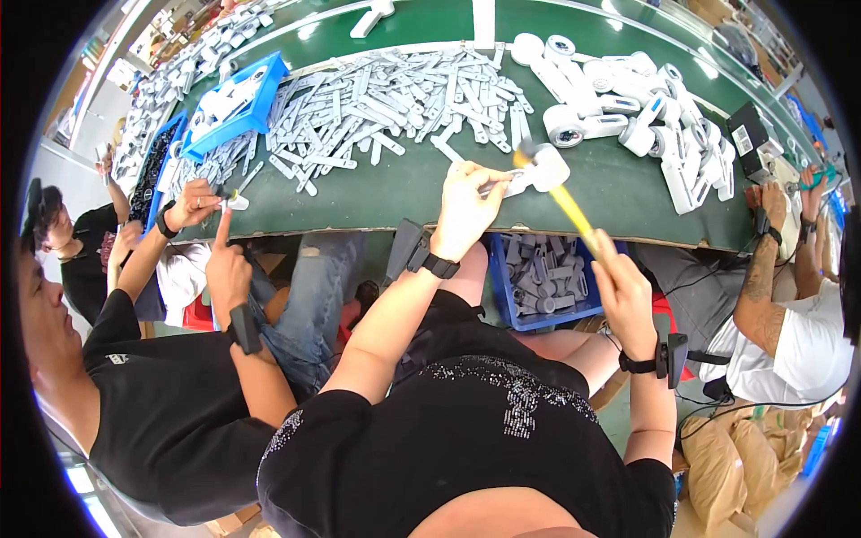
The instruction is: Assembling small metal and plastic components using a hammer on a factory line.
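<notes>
My left hand (468,202) is closed on the handle of a white plastic part with a round head (550,170), and holds it just above the table's front edge. My right hand (623,291) grips the yellow handle of a hammer (574,211). The hammer's handle crosses over the round head, and its dark striking end is blurred beside it; whether they touch I cannot tell. Beyond my left hand lies a broad heap of flat grey-white plastic strips (386,103). White round-headed housings (628,99) are piled to the right.
Below the table edge stands a blue crate of grey parts (547,287). A blue tray (235,103) sits on the heap's left side. At my left a co-worker's hands (211,224) hold a small white piece; another person's arm (762,260) is at right, near a black box (753,134).
</notes>
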A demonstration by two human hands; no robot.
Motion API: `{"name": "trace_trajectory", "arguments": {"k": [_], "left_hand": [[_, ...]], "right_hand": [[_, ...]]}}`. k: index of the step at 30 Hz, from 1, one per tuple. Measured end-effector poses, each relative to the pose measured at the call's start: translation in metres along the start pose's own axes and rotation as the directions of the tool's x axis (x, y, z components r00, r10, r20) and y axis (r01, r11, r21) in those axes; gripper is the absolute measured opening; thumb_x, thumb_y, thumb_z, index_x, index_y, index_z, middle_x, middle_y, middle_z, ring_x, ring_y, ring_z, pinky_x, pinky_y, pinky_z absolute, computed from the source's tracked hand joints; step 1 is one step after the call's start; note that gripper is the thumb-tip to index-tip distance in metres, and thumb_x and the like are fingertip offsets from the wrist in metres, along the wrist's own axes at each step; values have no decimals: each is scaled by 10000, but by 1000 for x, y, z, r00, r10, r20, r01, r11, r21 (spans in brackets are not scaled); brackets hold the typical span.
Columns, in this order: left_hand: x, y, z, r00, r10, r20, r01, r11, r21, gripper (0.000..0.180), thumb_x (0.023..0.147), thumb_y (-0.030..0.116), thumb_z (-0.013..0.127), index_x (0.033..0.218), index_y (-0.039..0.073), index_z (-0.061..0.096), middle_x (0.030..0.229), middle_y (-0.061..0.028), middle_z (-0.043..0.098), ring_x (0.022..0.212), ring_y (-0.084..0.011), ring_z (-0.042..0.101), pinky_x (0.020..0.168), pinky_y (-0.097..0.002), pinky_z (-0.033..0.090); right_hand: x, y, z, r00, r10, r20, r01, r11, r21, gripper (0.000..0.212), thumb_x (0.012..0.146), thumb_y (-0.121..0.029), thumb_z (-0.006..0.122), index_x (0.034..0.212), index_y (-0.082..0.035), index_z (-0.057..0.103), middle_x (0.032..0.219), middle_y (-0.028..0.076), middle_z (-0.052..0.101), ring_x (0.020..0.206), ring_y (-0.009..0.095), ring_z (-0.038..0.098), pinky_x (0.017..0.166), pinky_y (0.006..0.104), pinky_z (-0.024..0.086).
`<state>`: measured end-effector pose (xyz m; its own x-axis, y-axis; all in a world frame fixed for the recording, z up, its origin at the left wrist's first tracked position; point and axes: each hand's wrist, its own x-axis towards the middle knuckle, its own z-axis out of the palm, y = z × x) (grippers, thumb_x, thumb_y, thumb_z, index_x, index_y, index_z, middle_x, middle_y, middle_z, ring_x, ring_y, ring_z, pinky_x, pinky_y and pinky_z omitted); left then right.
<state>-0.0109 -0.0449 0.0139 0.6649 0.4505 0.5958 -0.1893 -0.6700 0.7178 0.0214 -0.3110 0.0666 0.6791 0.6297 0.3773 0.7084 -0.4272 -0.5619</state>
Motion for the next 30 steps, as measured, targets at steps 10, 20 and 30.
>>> {"name": "trace_trajectory", "arguments": {"k": [10,20,30], "left_hand": [[3,0,-13,995,-57,77,58,998,-16,211,775,87,681,946,28,573,855,-122,570,898,-332,531,816,-389,442],[5,-12,-27,987,-88,134,70,988,138,269,699,188,777,921,66,688,842,-73,655,887,-264,576,784,-382,412],[1,-23,-20,979,-178,96,174,983,51,325,607,205,827,899,99,729,853,-82,676,863,-275,586,782,-389,490]], "right_hand": [[3,-21,-2,998,-3,70,3,1000,3,451,862,-12,587,1305,-66,531,738,149,527,605,295,513,577,366,430],[-3,-28,5,997,3,74,-3,1000,-7,451,857,15,576,1302,-19,509,749,160,518,635,288,509,610,358,433],[-2,-24,12,994,-97,-47,103,983,154,453,867,-30,600,1311,-85,529,736,159,525,623,331,538,570,382,439]]}}
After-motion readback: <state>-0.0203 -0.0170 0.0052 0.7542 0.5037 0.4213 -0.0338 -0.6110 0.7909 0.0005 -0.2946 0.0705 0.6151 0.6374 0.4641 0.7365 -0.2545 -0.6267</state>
